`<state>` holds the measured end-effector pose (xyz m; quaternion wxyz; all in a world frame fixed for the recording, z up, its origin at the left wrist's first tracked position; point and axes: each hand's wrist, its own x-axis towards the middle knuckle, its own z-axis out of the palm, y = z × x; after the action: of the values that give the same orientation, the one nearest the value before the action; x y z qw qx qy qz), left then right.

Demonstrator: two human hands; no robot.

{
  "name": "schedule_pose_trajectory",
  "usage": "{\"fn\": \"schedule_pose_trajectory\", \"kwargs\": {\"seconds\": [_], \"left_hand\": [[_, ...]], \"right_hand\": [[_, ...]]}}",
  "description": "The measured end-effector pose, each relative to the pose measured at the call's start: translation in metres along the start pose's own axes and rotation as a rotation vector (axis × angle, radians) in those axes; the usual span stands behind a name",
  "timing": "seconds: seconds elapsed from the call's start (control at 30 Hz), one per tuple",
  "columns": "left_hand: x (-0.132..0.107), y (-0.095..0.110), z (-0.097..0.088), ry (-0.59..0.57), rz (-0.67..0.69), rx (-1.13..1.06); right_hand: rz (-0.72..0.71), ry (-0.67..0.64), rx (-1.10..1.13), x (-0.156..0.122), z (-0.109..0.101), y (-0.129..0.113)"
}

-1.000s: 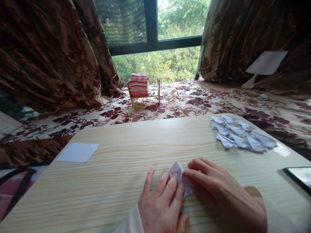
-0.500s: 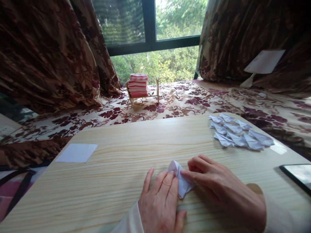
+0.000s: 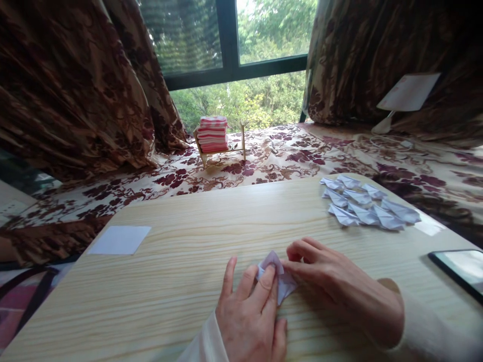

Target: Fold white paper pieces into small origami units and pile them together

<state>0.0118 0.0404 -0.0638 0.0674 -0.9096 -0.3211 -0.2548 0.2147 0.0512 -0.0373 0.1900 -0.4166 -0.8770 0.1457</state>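
Observation:
A small folded piece of white paper point(image 3: 286, 287) lies on the table in front of me, partly hidden by my fingers. My left hand point(image 3: 249, 311) rests palm down over its left side, fingers stretched out and spread, with the fingertips pressing the paper against the table. From the right, my right hand point(image 3: 332, 276) reaches to the paper's upper right edge with its fingers closed together there; the thumb is hidden. Several folded white paper pieces point(image 3: 366, 215) sit in rows at the table's far right corner.
A flat white paper sheet point(image 3: 119, 240) is at the left of the wooden table point(image 3: 181, 281). At the right edge lies a phone point(image 3: 462, 269). Beyond the table, a small wooden rack point(image 3: 243, 143) carries stacked pink-and-white cloths point(image 3: 213, 134). A lamp point(image 3: 409, 93) stands farther right.
The upper flap of the folded paper has shifted under my left fingertips, which are bent a little more. My right fingers stay at its edge. The whole view has moved slightly.

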Motion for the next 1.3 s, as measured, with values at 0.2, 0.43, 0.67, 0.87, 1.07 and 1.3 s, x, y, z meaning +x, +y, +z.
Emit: {"fn": "schedule_pose_trajectory", "kwargs": {"seconds": [0.2,0.43,0.67,0.87,1.07,1.3], "left_hand": [[0.002,0.002,-0.001,0.037,0.014,0.015],[0.002,0.005,0.005,0.126,0.037,0.066],[0.002,0.008,0.008,0.150,0.023,0.092],[0.001,0.007,0.010,0.149,0.032,0.109],[0.001,0.010,0.009,0.155,0.021,0.107],[0.001,0.012,0.007,0.173,0.018,0.120]], "right_hand": [[-0.053,-0.015,-0.136,0.003,0.000,0.009],[-0.225,0.196,-0.253,-0.002,-0.003,0.005],[-0.195,0.169,-0.335,0.002,0.003,-0.004],[-0.132,0.079,-0.349,0.008,0.005,-0.002],[-0.094,-0.006,-0.324,0.013,0.002,-0.005],[-0.081,-0.088,-0.183,0.015,-0.009,-0.005]]}}
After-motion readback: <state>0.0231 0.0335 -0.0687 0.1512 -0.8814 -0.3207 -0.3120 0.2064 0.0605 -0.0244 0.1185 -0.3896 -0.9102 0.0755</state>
